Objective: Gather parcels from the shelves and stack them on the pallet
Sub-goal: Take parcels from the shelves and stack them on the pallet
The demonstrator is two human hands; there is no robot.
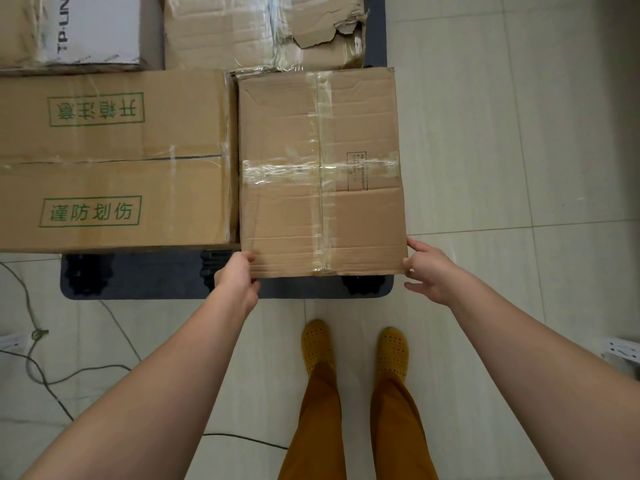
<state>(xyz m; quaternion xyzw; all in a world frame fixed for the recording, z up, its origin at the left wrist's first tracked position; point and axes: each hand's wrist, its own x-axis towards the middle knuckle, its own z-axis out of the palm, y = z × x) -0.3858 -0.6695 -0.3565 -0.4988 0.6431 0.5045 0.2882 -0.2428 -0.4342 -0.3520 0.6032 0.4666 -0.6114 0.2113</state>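
A brown taped cardboard box (322, 174) sits at the near right of the dark blue pallet (138, 278). It lies beside a wide box with green printed characters (114, 161). My left hand (239, 278) grips the taped box's near left corner, thumb on top. My right hand (427, 271) touches the near right corner with thumb and forefinger against the side; its other fingers hang loosely curled, off the box.
Behind on the pallet are a torn, taped box (263, 29) and a white TP-LINK box (97, 29). Loose cables (38, 341) trail over the tiled floor at the left. My feet in yellow shoes (353, 348) stand just in front of the pallet. A white bracket (620, 351) lies at the right.
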